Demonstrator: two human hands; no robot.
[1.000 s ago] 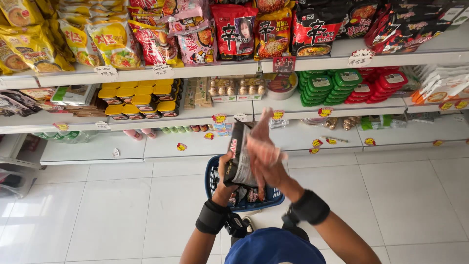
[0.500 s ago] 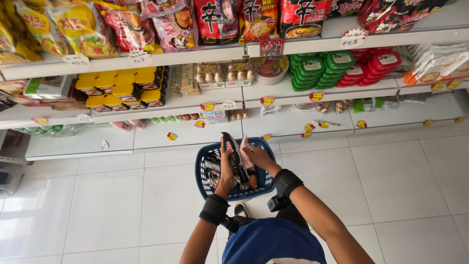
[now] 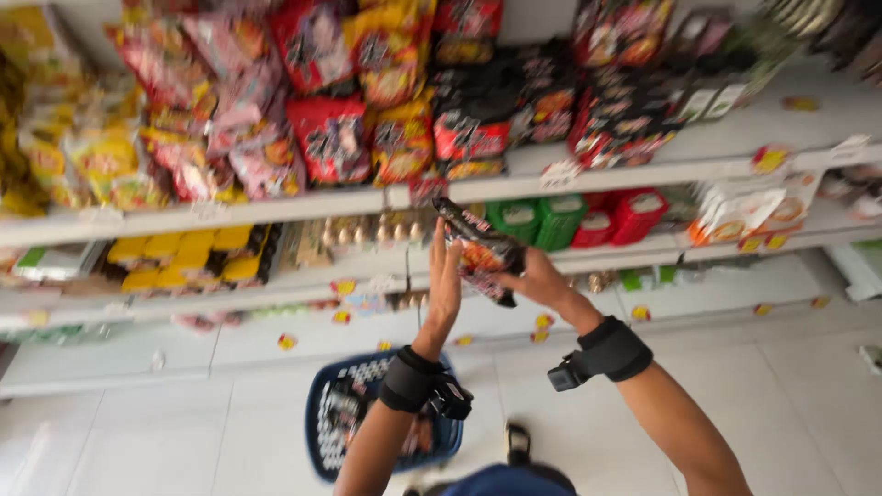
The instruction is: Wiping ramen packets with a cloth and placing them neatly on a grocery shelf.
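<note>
1. The right hand (image 3: 542,280) holds a dark, crinkly plastic snack packet with red and orange print (image 3: 480,246) up in front of the shelves. Its fingers are closed around the packet's lower right edge, thumb on the near face.
2. The left hand (image 3: 445,276) stands upright just beside the packet with fingers straight and together, palm turned toward the packet's left side. It grips nothing. Whether the palm touches the film I cannot tell, since the frame is blurred.
3. The packet hangs in the air, tilted, its top end toward the front edge of the white middle shelf (image 3: 303,207) and level with the row of green tubs (image 3: 537,220) and red tubs (image 3: 625,216).
4. Both wrists carry black straps with small black devices.
5. Risk, as I judge it: the packet is pinched along one edge only, and smooth film can slide out of such a hold. It would then fall toward the white tiled floor (image 3: 790,386) or the blue plastic shopping basket (image 3: 367,422) below the hands.
6. A second risk: the upper shelf (image 3: 698,152) is crowded with red, black and yellow packets (image 3: 386,119) that overhang its front edge. A brush from hand or packet could pull some down.
7. Yellow boxes (image 3: 193,257) sit at the left end of the lower shelf and white pouches (image 3: 735,207) toward the right end, all well apart from the hands.
8. Nothing stands between the hands and the shelf fronts. The basket rests on the floor directly beneath the left forearm.
</note>
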